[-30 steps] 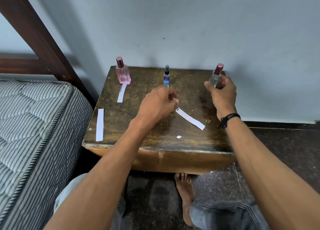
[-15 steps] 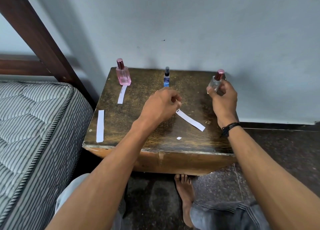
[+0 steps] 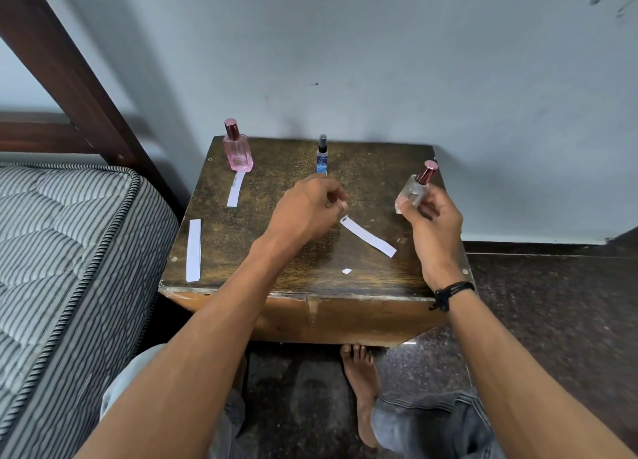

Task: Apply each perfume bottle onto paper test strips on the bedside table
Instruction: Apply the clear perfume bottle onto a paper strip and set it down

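At right table [image 3: 379,168] edge, clear bottle [image 3: 412,192] in right hand [image 3: 433,225]

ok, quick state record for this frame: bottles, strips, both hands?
table: wooden bedside table, beside mattress
pink bottle: upright, back left
blue bottle: upright, back centre
clear bottle: tilted, gripped by right hand
short strip: in front of pink bottle
left-edge strip: flat
diagonal strip: flat, mid-table
left hand: fingers curled at diagonal strip's end; contact unclear
paper scrap: near front edge
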Demonstrator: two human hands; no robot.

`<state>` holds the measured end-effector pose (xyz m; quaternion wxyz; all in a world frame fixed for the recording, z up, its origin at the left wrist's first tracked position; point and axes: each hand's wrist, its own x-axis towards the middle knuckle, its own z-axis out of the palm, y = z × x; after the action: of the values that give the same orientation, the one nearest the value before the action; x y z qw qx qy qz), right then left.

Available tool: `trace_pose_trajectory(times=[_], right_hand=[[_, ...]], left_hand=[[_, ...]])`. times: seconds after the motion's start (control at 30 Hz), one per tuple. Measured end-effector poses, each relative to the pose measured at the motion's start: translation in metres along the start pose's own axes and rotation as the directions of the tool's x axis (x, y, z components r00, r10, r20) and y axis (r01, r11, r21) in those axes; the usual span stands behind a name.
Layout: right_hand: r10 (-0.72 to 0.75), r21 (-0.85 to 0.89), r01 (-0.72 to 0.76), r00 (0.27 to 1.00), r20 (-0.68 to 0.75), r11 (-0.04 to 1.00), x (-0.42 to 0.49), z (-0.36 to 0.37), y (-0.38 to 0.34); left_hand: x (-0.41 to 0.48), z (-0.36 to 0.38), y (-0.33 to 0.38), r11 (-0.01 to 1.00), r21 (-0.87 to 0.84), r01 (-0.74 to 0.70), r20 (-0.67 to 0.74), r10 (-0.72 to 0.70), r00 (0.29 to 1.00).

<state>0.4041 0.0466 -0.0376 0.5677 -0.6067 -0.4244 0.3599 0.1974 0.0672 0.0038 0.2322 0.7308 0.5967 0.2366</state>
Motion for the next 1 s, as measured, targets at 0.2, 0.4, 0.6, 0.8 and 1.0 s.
trace_pose_trajectory(times=[0.2,0.4,0.6,0.8,1.0], right_hand=[[0.017,-0.046,-0.017,1.000,0.000,0.999,-0.010,-0.001,-0.006],[0.005,-0.136,-0.003,1.000,0.015,0.991,-0.011,0.009,-0.018],[-0.008,-0.125,0.016,0.998,0.060,0.992,-0.009,0.014,-0.027],[-0.015,-0.158,0.039,0.989,0.150,0.987,-0.012,0.016,-0.030],[-0.088,-0.316,0.165,0.966,0.243,0.934,-0.014,0.018,-0.032]], left_hand=[[-0.002,0.000,-0.003,1.000,-0.009,0.001,-0.013,-0.001,1.000],[-0.002,-0.004,0.000,0.997,-0.054,-0.047,-0.103,0.041,0.994],[-0.004,-0.003,0.004,0.983,-0.155,-0.096,-0.114,0.079,0.990],[-0.006,0.000,0.019,0.868,-0.488,-0.093,-0.124,0.036,0.992],[-0.009,0.000,0.029,0.767,-0.636,-0.089,-0.137,0.001,0.991]])
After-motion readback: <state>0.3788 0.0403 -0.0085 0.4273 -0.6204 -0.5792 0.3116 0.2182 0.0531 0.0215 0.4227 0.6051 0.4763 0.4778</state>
